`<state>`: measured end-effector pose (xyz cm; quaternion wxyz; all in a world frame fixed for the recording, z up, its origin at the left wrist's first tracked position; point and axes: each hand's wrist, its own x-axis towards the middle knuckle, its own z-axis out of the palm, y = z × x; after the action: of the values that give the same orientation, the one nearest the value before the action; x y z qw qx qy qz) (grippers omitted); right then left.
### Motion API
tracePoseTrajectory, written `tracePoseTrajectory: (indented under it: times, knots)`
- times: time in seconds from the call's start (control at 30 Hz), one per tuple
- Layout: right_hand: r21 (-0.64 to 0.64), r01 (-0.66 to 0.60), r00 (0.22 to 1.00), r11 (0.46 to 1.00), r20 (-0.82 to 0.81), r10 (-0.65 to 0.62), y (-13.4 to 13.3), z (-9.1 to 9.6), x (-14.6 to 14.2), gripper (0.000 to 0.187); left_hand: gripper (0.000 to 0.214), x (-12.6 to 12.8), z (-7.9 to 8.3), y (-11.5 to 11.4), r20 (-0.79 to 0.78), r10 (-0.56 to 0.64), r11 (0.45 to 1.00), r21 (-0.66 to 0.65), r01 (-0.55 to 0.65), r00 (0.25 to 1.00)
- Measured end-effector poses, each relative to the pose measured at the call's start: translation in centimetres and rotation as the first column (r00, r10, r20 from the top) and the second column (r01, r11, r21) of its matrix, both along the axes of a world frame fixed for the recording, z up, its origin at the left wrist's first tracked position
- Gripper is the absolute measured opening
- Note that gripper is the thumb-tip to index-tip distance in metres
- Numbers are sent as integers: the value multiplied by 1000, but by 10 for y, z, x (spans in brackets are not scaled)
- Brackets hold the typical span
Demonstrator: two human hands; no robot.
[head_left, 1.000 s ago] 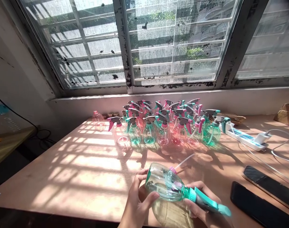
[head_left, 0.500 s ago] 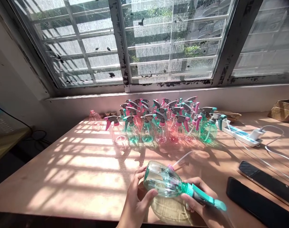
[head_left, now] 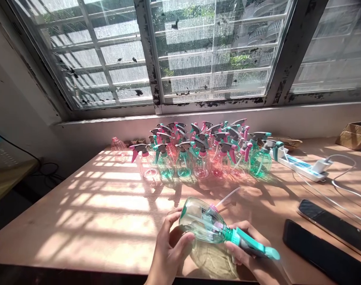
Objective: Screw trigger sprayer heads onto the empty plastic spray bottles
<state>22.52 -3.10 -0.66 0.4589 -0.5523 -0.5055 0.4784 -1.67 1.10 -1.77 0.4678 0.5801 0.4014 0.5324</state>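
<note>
A clear green spray bottle [head_left: 204,225] lies tilted on its side between my two hands, its base to the left. My left hand [head_left: 171,245] is wrapped round the base end, thumb in front and fingers behind. At the neck, my right hand [head_left: 250,265] grips the green and grey spray head [head_left: 251,243] with thumb and fingers. The head sits on the bottle's neck; how tightly cannot be seen. Behind the bottle lies another sprayer part with a pink collar [head_left: 213,208] and a thin clear tube [head_left: 228,196], partly hidden. Yellowish light or shadow shows beneath the bottle.
Several pink and green spray bottles [head_left: 201,166] stand in rows near the window wall. One pink bottle without a head [head_left: 118,148] is at the back left. A power strip [head_left: 305,168] with white cables and two dark phones [head_left: 320,247] [head_left: 331,221] lie at right.
The spray bottle and both hands have shifted very slightly, the bottle's base end a little upward. My grip looks the same in both frames.
</note>
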Motion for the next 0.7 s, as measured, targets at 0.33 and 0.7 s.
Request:
tracePoseTrajectory:
  times: [0.33, 0.7]
  knots:
    - [78, -11, 1000, 997, -6, 12, 5, -19, 6, 23, 64, 1, 6, -4, -68, -34, 999, 17, 35, 997]
    - [40, 95, 995, 995, -41, -93, 1, -13, 2, 33, 55, -1, 4, 1, -121, -62, 995, 64, 70, 991]
